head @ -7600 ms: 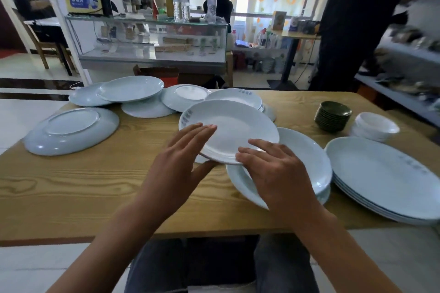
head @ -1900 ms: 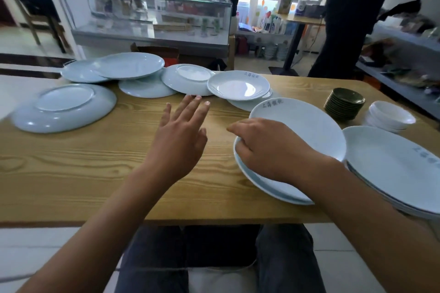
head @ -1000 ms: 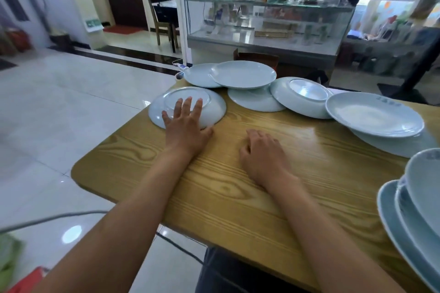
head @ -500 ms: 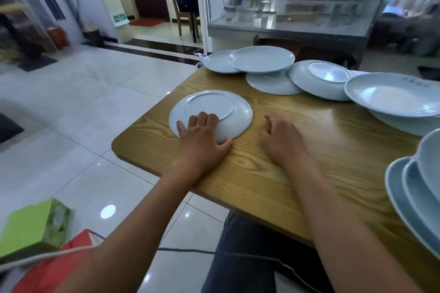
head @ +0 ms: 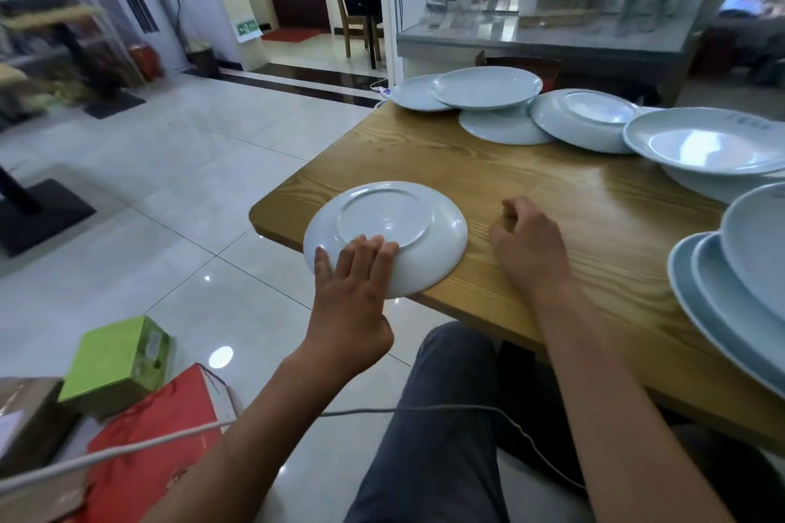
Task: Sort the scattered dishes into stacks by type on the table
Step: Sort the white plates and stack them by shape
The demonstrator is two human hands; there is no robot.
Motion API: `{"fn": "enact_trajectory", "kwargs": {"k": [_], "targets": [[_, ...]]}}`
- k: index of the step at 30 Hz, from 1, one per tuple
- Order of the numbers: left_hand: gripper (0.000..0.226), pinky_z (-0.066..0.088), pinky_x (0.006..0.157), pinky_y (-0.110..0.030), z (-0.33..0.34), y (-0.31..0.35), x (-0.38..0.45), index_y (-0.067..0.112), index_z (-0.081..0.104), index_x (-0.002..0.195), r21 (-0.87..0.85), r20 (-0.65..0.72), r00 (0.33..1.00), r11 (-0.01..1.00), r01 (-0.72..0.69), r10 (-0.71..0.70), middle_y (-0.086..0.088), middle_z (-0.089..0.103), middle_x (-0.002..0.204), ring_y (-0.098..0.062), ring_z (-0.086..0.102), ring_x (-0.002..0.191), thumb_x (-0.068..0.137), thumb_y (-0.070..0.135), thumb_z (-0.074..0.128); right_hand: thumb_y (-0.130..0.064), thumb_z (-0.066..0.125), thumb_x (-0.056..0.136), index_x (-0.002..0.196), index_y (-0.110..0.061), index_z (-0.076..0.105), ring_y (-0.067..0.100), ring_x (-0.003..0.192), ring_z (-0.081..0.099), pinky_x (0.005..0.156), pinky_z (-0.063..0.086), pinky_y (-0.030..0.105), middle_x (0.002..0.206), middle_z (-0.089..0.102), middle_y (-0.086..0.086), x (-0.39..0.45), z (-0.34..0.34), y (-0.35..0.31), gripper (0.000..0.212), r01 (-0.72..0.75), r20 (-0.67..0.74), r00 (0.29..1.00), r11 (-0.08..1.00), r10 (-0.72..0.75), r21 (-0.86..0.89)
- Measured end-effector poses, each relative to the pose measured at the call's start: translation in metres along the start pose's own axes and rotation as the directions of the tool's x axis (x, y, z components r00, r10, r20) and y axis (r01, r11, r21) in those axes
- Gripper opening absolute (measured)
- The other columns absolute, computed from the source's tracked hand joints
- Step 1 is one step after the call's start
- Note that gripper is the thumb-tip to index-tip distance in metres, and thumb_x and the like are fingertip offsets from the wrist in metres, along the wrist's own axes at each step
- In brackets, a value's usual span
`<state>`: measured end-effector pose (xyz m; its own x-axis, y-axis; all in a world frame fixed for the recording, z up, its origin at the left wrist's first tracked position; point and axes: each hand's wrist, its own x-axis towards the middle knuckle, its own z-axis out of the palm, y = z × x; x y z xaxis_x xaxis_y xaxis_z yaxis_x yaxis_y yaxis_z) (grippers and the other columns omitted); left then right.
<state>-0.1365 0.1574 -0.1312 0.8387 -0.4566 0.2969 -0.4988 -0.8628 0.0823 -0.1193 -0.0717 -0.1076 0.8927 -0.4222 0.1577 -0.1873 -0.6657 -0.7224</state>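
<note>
Upside-down plate [head: 395,225], foot ring up, now hangs over the near-left table [head: 509,183] corner; half a second ago it sat fully on the wood, so it has been dragged toward the person. Roughly its lower-left part projects past the edge, above the tiled floor.

Left hand [head: 357,280]: fingers straight and flat on the plate's near side, fingertips touching the foot ring, thumb out over the lower-left rim. Pressing, not gripping. The palm is off the table, past the edge.

Right hand [head: 526,246]: resting on the bare wood just right of the plate, not touching it, fingers loosely curled, holding nothing. Much the same spot as before.

Upper right of frame: scattered plates [head: 488,87] overlapping each other along the far edge, some right way up, at least one inverted. Right edge of frame: stacked large plates [head: 722,289], partly cut off.

Open room: a wide band of bare wood runs through mid-frame between the near plate and the far cluster, and between the right hand and the stack.

Lower left, on the floor: a green box [head: 114,361] and a red bag [head: 148,450].
</note>
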Motion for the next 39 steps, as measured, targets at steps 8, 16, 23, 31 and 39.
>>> {"fn": "enact_trajectory", "kwargs": {"k": [8,16,23,31,39], "targets": [[0.057,0.044,0.093,-0.052,-0.021,-0.004,-0.004,0.01,0.056,0.126,-0.102,-0.389,0.917,0.994,0.044,-0.081,-0.01,0.06,0.117,-0.033,0.052,0.106,0.073,-0.009,0.062,-0.012,0.055,0.089,0.131,-0.013,0.054,0.02,0.119,0.054,0.095,0.037,0.025,0.129,0.06,0.003,-0.047,-0.002,-0.009,0.042,0.071,-0.017,0.997,0.99,-0.069,0.119],[0.026,0.037,0.068,0.001,-0.092,0.023,0.03,0.005,0.062,0.118,-0.64,-0.544,0.712,0.768,-0.011,-0.443,-0.005,0.065,0.104,-0.006,0.054,0.083,0.1,0.015,0.047,-0.018,0.064,0.087,0.141,-0.026,0.045,0.013,0.133,0.042,0.109,0.035,0.031,0.145,0.045,-0.007,-0.086,-0.008,-0.043,0.058,0.361,0.031,0.93,0.926,-0.366,0.109],[0.039,0.049,0.072,-0.005,-0.124,0.079,0.05,0.028,0.046,0.129,-0.964,-0.226,0.749,0.253,-0.081,-0.623,0.017,0.056,0.109,-0.004,0.057,0.095,0.094,0.018,0.058,-0.023,0.059,0.093,0.149,-0.023,0.033,0.019,0.147,0.015,0.119,0.015,0.04,0.157,0.025,0.006,-0.089,-0.025,-0.046,0.062,0.564,-0.132,0.791,0.796,-0.597,-0.22],[0.035,0.057,0.08,-0.036,-0.121,0.124,0.06,0.022,0.049,0.127,-0.96,0.139,0.96,-0.272,0.07,-0.243,-0.008,0.064,0.118,-0.025,0.065,0.103,0.093,0.016,0.05,-0.011,0.053,0.093,0.128,-0.013,0.061,0.02,0.132,0.048,0.106,0.041,0.045,0.135,0.058,0.004,-0.095,-0.092,-0.013,0.036,0.564,-0.265,0.661,0.698,-0.702,-0.441],[0.025,0.052,0.086,-0.032,-0.102,0.216,0.082,0.034,0.052,0.115,-0.989,0.078,0.98,-0.107,0.099,0.184,0.003,0.064,0.121,-0.015,0.062,0.112,0.097,0.048,0.04,-0.007,0.064,0.087,0.121,-0.011,0.066,0.017,0.123,0.056,0.101,0.046,0.036,0.126,0.064,0.004,-0.132,-0.187,0.044,0.034,0.354,-0.343,0.718,0.742,-0.606,-0.57]]}}
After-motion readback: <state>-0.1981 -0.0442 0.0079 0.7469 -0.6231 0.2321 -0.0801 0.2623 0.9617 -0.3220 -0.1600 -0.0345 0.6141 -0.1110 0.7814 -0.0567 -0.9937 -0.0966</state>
